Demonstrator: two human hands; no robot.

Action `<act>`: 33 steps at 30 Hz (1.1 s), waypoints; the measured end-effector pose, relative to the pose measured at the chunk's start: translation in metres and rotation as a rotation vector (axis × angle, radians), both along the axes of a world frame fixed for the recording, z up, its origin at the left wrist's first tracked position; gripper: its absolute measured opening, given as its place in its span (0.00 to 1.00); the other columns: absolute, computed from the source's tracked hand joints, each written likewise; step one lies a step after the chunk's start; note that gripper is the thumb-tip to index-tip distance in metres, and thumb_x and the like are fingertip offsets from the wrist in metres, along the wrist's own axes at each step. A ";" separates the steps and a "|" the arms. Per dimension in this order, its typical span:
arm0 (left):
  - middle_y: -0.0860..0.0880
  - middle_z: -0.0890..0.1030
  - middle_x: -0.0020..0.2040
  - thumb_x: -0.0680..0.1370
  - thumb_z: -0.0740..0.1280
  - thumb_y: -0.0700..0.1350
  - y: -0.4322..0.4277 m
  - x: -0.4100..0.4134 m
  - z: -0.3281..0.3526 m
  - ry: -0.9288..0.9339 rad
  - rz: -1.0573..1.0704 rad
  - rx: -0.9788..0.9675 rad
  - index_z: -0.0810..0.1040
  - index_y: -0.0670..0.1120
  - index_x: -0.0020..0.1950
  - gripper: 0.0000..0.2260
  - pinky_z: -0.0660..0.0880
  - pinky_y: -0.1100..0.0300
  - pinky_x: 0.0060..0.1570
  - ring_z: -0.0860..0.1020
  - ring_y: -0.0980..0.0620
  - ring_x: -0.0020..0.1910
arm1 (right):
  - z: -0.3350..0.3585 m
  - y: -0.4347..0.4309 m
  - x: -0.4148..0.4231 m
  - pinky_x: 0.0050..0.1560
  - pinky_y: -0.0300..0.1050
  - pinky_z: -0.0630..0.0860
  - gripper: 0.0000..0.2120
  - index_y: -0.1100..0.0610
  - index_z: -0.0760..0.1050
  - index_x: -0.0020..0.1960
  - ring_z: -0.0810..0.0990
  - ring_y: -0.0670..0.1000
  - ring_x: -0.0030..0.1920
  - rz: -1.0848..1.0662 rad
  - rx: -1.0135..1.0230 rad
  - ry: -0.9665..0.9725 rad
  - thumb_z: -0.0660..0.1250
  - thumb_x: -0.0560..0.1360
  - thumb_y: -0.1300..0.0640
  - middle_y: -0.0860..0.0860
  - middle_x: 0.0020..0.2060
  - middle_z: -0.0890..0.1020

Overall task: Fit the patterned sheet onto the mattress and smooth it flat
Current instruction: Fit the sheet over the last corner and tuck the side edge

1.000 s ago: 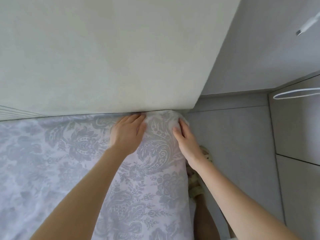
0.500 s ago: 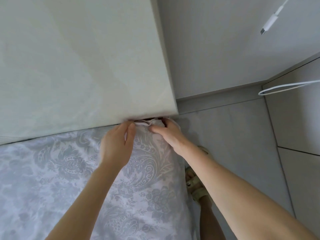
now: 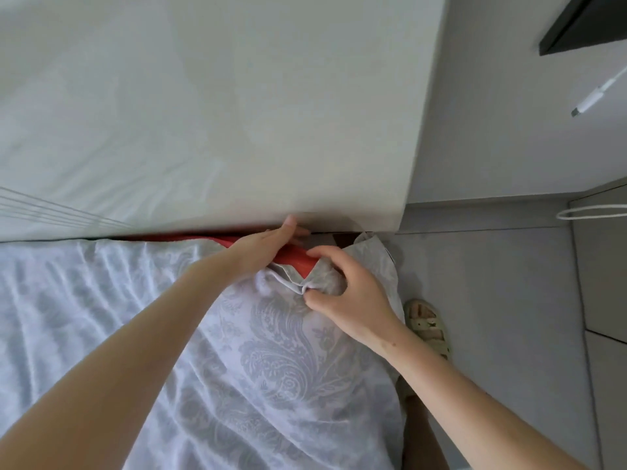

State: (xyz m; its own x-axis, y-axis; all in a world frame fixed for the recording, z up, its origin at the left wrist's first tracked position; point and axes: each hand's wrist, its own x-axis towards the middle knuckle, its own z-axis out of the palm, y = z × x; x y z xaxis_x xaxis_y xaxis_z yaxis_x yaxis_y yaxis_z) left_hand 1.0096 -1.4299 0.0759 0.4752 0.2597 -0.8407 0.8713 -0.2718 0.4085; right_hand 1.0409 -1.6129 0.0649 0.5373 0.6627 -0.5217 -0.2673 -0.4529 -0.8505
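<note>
The upper frame is blocked by a pale panel [image 3: 237,113]; a narrow gap [image 3: 342,237] is seen between it and the mattress [image 3: 291,257]. Open floor [image 3: 492,300] is found at right.

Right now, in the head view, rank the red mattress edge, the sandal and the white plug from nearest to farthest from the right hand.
From the right hand, which pinches the patterned sheet:
1. red mattress edge, right against it, upper left.
2. sandal, on the floor, lower right.
3. white plug, dangling far upper right.
</note>
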 end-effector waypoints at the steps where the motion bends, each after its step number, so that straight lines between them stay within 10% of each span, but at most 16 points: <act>1: 0.56 0.81 0.55 0.68 0.50 0.74 0.001 0.001 0.002 0.022 -0.011 0.004 0.78 0.66 0.50 0.24 0.65 0.53 0.69 0.76 0.55 0.59 | 0.003 0.000 0.002 0.53 0.46 0.77 0.22 0.40 0.73 0.58 0.78 0.40 0.50 0.032 -0.013 -0.024 0.70 0.64 0.50 0.38 0.48 0.80; 8: 0.48 0.82 0.49 0.82 0.48 0.57 -0.004 0.009 0.025 0.001 0.030 -0.007 0.76 0.45 0.57 0.23 0.65 0.56 0.68 0.76 0.49 0.56 | 0.023 0.014 0.019 0.54 0.45 0.58 0.22 0.42 0.81 0.50 0.74 0.50 0.56 0.178 -0.242 -0.669 0.59 0.67 0.31 0.46 0.54 0.78; 12: 0.44 0.82 0.54 0.81 0.50 0.58 -0.003 0.007 0.036 -0.013 0.041 0.012 0.76 0.42 0.57 0.24 0.65 0.52 0.68 0.76 0.46 0.60 | 0.032 0.036 0.025 0.46 0.43 0.59 0.09 0.48 0.82 0.41 0.74 0.52 0.48 0.306 -0.240 -0.809 0.64 0.72 0.48 0.48 0.43 0.77; 18: 0.53 0.68 0.72 0.78 0.53 0.64 0.009 0.004 0.040 -0.029 -0.028 0.073 0.68 0.54 0.70 0.25 0.55 0.57 0.73 0.64 0.51 0.71 | 0.036 0.042 0.024 0.27 0.34 0.47 0.08 0.57 0.75 0.26 0.73 0.52 0.28 -0.090 -0.328 -0.968 0.66 0.64 0.61 0.49 0.29 0.75; 22: 0.51 0.79 0.52 0.67 0.51 0.74 0.014 -0.001 0.037 -0.039 -0.101 0.122 0.77 0.58 0.42 0.25 0.65 0.49 0.67 0.75 0.48 0.58 | 0.013 0.037 0.019 0.30 0.40 0.56 0.07 0.56 0.79 0.39 0.77 0.55 0.40 -0.007 -0.582 -0.690 0.62 0.71 0.60 0.50 0.41 0.76; 29: 0.56 0.72 0.64 0.82 0.41 0.57 -0.013 0.000 0.042 0.051 -0.420 0.179 0.73 0.63 0.65 0.23 0.51 0.52 0.70 0.64 0.56 0.66 | -0.004 0.047 0.038 0.38 0.41 0.69 0.05 0.55 0.74 0.34 0.76 0.58 0.38 0.021 -0.687 -0.320 0.60 0.63 0.58 0.54 0.35 0.79; 33: 0.55 0.78 0.51 0.79 0.38 0.60 -0.020 -0.006 0.034 -0.051 -0.571 0.384 0.78 0.64 0.55 0.27 0.56 0.53 0.60 0.71 0.55 0.60 | 0.001 0.024 0.030 0.47 0.45 0.74 0.10 0.49 0.81 0.43 0.78 0.55 0.47 -0.045 -0.584 -0.472 0.64 0.70 0.46 0.49 0.45 0.82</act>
State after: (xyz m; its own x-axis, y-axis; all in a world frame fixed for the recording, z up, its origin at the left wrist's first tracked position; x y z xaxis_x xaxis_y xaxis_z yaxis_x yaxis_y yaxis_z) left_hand 1.0041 -1.4504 0.1097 0.6629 0.2315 -0.7120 0.5305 -0.8163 0.2286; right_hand 1.0712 -1.5890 0.0658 0.8110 0.3206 -0.4893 0.0370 -0.8629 -0.5039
